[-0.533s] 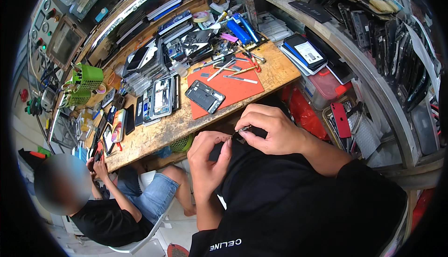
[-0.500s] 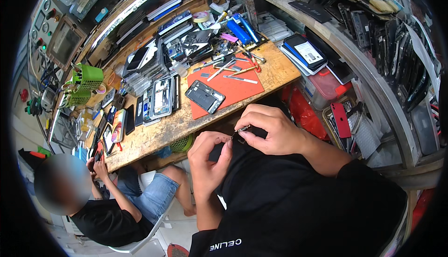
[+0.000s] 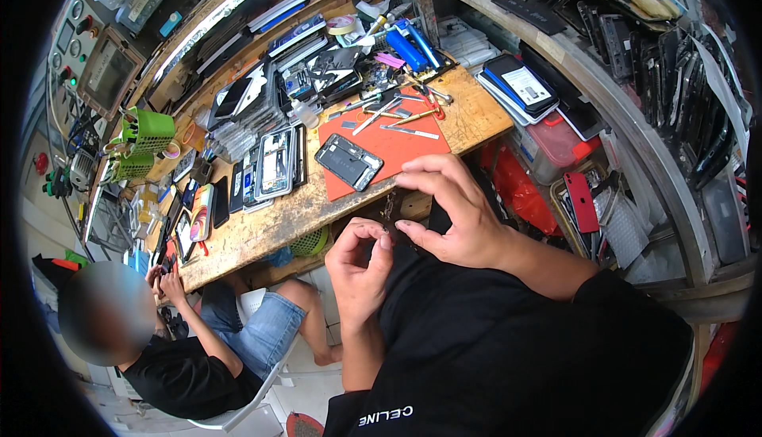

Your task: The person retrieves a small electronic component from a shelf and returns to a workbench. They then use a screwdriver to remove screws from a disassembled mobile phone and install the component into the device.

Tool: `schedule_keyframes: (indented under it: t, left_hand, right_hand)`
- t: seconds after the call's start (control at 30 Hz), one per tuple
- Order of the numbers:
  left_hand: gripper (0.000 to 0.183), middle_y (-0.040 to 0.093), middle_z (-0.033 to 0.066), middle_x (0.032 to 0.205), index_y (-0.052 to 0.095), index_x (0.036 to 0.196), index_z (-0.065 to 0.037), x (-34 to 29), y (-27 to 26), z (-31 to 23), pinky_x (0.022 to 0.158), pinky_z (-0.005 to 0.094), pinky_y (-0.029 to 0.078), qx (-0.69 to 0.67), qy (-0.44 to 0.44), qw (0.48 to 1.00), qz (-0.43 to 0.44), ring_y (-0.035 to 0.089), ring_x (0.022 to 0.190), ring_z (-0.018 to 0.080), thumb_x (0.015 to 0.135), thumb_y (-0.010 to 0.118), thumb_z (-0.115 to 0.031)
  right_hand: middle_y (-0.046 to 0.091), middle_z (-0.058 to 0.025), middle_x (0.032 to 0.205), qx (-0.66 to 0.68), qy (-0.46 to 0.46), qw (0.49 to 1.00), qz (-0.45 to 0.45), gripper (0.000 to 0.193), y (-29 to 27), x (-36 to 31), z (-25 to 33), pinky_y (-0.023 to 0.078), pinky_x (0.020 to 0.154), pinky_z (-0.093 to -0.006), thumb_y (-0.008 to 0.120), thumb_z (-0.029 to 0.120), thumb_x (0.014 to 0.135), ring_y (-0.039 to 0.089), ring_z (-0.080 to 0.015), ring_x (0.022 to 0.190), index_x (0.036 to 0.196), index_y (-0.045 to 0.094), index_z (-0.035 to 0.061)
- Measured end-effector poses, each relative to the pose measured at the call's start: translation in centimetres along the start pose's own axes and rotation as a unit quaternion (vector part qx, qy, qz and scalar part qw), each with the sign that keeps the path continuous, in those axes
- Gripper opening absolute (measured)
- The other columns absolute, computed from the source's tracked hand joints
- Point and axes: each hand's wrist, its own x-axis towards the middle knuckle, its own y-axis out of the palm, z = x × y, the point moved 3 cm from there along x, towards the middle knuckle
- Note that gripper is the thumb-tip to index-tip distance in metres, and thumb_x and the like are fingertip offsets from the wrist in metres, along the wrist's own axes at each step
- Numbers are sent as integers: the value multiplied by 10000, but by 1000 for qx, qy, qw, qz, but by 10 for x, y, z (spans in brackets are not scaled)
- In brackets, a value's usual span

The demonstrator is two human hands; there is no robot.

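In front of my chest, my left hand (image 3: 361, 266) pinches the lower end of a thin dark strip (image 3: 389, 205), a small part whose exact kind I cannot make out. The strip stands up from thumb and forefinger. Just right of it, my right hand (image 3: 460, 219) is open, thumb and fingers spread on either side of the strip; whether a fingertip touches it I cannot tell. Beyond both hands, an opened black phone housing (image 3: 349, 162) lies on an orange-red mat (image 3: 337, 187), below tweezers and thin metal tools (image 3: 409, 131).
The worn wooden bench (image 3: 317, 208) carries an opened phone frame (image 3: 275, 163), stacked phone parts and green baskets (image 3: 151, 131). A seated co-worker (image 3: 190, 373) is at my left, hands on a small dark thing. At right, a red phone (image 3: 582, 201) lies in a tray beside wooden shelving.
My right thumb and fingers have parted from the small part and spread, moving slightly up. The strip now stands upright in my left hand's pinch.
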Motion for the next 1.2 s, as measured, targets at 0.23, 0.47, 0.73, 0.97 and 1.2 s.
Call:
schedule_keyframes:
  t: [0.23,0.47,0.73,0.97,1.2]
  left_hand:
    - [48,620,73,930,627,940,31,-1,3,-3,791,270,478,19,48,998,-43,583,850,135,912,666,39]
    - [75,616,77,921,631,938,30,-1,6,-5,813,279,473,135,121,983,-35,580,858,156,884,684,33]
    - [76,613,80,917,622,916,27,-1,8,-6,816,280,473,165,135,976,-39,583,858,159,868,679,41]
    - [56,595,61,915,591,933,10,-2,-5,1,808,260,466,28,102,983,-149,562,848,134,917,638,36]
    - [80,601,56,909,595,915,13,1,-6,-1,768,269,474,134,100,976,-140,560,798,134,924,675,16]
  right_hand:
    - [664,-100,892,90,-9,994,69,154,12,-8,1,480,753,-388,762,86,839,640,-299,822,969,692,43]
    - [675,-88,812,76,20,994,82,98,10,-8,0,482,719,-377,741,22,821,657,-269,744,904,690,24]
    - [662,-32,768,225,162,959,53,109,12,-14,-10,484,615,-277,699,68,912,606,-76,685,844,662,-9]
    - [653,27,855,386,323,863,-45,105,7,-19,-36,431,644,-186,651,111,997,538,8,741,939,645,23]
    - [656,18,869,398,358,844,-29,103,9,-20,-36,439,658,-194,663,132,996,559,-16,757,985,649,31]
